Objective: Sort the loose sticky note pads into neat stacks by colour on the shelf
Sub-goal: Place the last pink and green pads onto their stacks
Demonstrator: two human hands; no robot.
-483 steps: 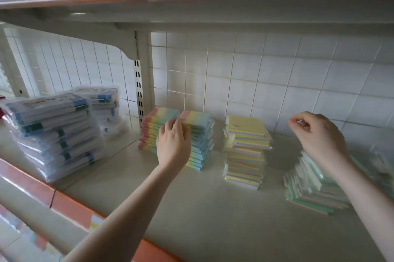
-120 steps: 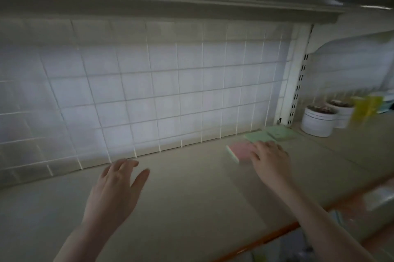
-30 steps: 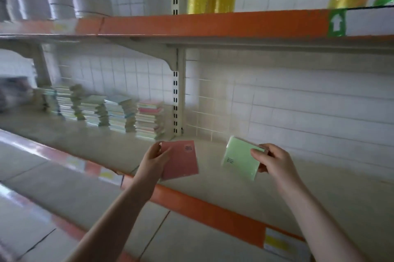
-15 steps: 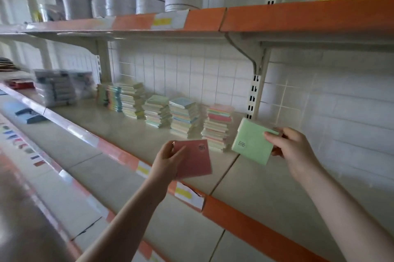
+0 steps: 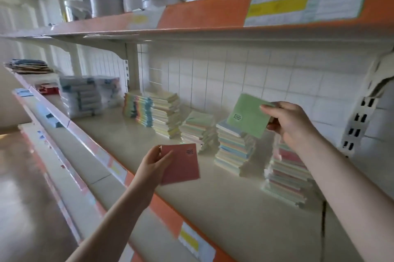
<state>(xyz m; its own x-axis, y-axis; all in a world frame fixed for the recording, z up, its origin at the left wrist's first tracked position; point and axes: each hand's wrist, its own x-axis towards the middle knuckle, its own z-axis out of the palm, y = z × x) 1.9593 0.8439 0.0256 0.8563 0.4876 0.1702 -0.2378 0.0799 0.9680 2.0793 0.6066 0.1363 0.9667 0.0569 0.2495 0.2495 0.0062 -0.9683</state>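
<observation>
Presently, the left hand (image 5: pixel 154 162) pinches a pink pad (image 5: pixel 183 164) at its left edge above the shelf (image 5: pixel 234 204) front. At 2 o'clock from it, the right hand (image 5: pixel 292 124) grips a green pad (image 5: pixel 248 115), fingers curled, over the blue-topped stack (image 5: pixel 233 148).

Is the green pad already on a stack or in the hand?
In the hand: the right hand pinches the green pad by its edge, tilted in the air above the stacks.

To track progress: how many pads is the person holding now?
2: a pink pad in the left hand, a green pad in the right hand.
</observation>
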